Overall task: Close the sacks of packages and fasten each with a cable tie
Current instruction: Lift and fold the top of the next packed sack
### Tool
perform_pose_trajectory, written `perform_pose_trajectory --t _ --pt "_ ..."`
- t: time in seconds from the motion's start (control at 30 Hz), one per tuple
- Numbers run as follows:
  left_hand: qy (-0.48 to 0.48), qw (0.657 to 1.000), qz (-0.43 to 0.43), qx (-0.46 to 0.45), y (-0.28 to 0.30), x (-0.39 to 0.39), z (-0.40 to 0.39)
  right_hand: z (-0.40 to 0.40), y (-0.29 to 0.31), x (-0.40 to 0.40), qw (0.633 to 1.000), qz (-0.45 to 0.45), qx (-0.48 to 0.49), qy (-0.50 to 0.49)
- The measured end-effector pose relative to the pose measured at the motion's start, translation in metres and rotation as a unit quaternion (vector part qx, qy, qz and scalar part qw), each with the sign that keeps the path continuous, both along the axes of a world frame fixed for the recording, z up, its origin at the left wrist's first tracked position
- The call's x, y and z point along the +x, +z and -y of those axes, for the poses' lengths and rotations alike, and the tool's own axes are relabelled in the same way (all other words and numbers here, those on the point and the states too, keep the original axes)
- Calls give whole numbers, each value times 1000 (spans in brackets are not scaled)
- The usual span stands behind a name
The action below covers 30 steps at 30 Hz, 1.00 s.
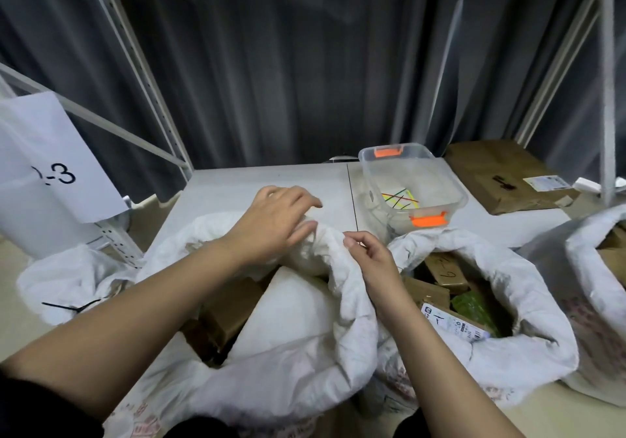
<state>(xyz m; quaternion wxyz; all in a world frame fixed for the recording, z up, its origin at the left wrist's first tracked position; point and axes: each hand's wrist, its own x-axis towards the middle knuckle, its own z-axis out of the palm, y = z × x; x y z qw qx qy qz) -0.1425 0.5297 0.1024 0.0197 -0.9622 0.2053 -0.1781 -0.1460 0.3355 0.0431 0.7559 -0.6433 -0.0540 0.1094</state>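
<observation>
I see the right hand (367, 257) at the centre of the frame with its fingers (350, 242) curled and pinching a fold of the rim of the white woven plastic sack (305, 363), thumb tip uppermost. Just left of it, the left hand (274, 222) lies over the gathered far rim of the same sack, fingers half bent and spread, their tips touching the bunched fabric; I cannot tell whether they actually grip it. That sack fills the lower centre, its mouth partly drawn together, with brown cardboard parcels (227, 312) showing in the opening on the left. To the right stands a second white woven sack (528, 309), mouth wide open, holding brown boxes and a green packet (474, 305). A third white sack (589, 302) sits at the right edge. At lower left lies another white sack (67, 285) with a black cable tie (72, 308) on it. Beyond the hands, on the grey tabletop (257, 180), sits a clear plastic tub with orange latches (411, 180) containing coloured cable ties (401, 199). A flat brown cardboard parcel (508, 177) lies at upper right, and a white paper sheet marked with a 3 (50, 156) hangs at the left.
</observation>
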Motion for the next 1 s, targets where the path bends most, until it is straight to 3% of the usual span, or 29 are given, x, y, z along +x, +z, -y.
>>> perform_pose_trajectory --t 0.07,0.13,0.2,0.3,0.37,0.43,0.5,0.6,0.67,0.7,0.77,0.8,0.87,0.93,1.0 --pt "-87 996 26 21 -7 -7 7 -1 -2 3 998 -35 52 8" --pt "-115 991 42 61 -15 -6 11 -3 3 1 995 -38 96 5" --pt "-113 987 84 83 -21 -1 14 -3 7 -5 998 -1 61 -10" --pt "-102 985 105 86 -24 5 19 3 4 -26 980 117 -160 -15" --pt "-73 989 102 78 -22 8 20 7 2 -46 924 157 -348 -9" --pt "-33 995 59 71 -15 10 24 10 -3 -59 875 172 -451 -30" --pt "1 997 -59 46 -10 15 28 11 -6 -59 894 201 -397 -57" --pt "87 956 -267 -85 -12 21 32 9 -4 -51 969 153 -181 -64" --pt "134 948 -243 -153 -19 17 36 6 1 -48 994 75 -34 -67" --pt "159 949 -185 -202 -23 7 40 4 3 -48 997 48 3 -66" --pt "161 930 -77 -322 -27 -29 50 3 3 -47 998 36 11 -58" --pt "136 927 -63 -344 -28 -51 57 3 2 -46 998 36 11 -58" --pt "121 937 -123 -304 -35 -95 71 2 1 -44 997 37 21 -65" --pt "168 940 -187 -233 -50 -119 80 -1 2 -44 996 36 28 -75" --pt "209 954 -151 -150 -64 -120 81 -5 1 -44 996 10 48 -80"
